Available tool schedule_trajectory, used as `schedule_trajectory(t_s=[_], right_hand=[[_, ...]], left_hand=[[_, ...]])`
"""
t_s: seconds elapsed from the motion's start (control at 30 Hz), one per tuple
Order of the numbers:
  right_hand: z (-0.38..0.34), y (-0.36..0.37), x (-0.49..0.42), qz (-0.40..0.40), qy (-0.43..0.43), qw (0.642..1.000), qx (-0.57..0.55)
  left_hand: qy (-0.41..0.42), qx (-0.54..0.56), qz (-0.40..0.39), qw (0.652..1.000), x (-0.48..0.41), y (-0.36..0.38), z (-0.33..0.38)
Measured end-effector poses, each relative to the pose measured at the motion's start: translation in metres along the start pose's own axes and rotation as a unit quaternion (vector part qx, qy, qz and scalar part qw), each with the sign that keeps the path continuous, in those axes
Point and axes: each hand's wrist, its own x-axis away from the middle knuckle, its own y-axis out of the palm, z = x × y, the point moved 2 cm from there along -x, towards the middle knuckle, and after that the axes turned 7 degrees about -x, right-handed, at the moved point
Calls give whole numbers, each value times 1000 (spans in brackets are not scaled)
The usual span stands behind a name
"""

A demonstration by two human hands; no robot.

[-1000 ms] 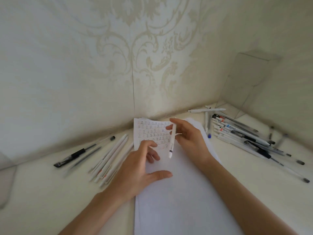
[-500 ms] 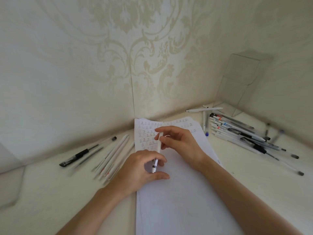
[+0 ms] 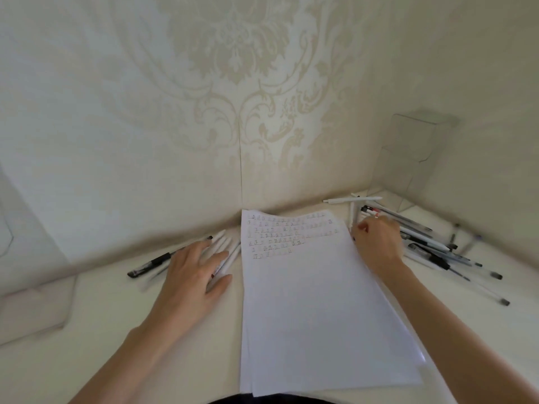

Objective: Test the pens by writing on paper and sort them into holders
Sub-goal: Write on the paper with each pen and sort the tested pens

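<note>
- Head view: paper point(image 3: 315, 301), stacked sheets on the bench point(image 3: 87, 360), centred between both hands; rows of test marks across its top.
- Left hand point(image 3: 194, 272): fingers spread, lying over the white pens point(image 3: 226, 250) just left of the paper.
- Right hand point(image 3: 377, 242): curled at the near edge of the pen pile point(image 3: 431, 243); grip cannot be told.
- Half a second earlier both hands met over the paper on one white pen; now they are parted.
- Clear holder point(image 3: 411, 158): upright, far right corner.

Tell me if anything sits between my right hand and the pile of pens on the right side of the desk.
Nothing visible does. The right hand is already at the near edge of the pile of grey, white and black pens, past the white sheet of paper. Whether its fingers have closed on one is hidden.
</note>
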Motion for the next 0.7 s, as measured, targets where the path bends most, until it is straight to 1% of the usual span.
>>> schedule_trajectory(t_s=[0.07,0.2,0.33,0.4,0.47,0.53,0.57,0.6,0.63,0.7], right_hand=[[-5,2,1,-22,33,998,51],[-18,3,2,-13,42,994,101],[-11,-2,6,-19,62,994,91],[-5,-8,7,-4,71,996,56],[-4,-17,9,50,49,997,16],[-12,-26,17,125,-21,991,-49],[-19,-30,22,134,-70,984,-97],[-25,-31,26,111,-122,977,-133],[-30,-30,30,58,-172,972,-148],[-36,-15,40,-91,-244,957,-126]], left_hand=[[30,7,14,999,-3,-1,16],[88,33,4,996,-11,7,46],[128,39,-18,991,-18,16,65],[153,53,-34,986,-20,21,69],[160,80,-63,982,-19,24,71],[149,108,-65,981,-18,25,70],[138,121,-49,982,-19,25,69],[119,136,-23,983,-20,23,68],[92,151,10,984,-21,20,66],[39,169,62,983,-22,15,61]])
